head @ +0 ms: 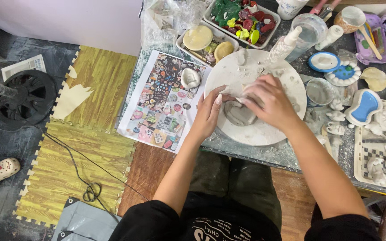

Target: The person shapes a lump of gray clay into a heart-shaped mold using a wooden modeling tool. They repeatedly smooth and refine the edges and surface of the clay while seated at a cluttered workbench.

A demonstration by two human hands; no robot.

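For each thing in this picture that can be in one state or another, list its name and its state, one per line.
left hand: bare, resting on the round white board, fingertips at the clay.
right hand: bare, pressing on the grey clay piece.
grey clay piece: flat on the board, partly covered by the hands.
round white board: dusty, lying flat on the table.
clear cup: upright, open.
white bottle: lying tilted, cap on.
picture sheet: spread flat, overhanging the table edge.
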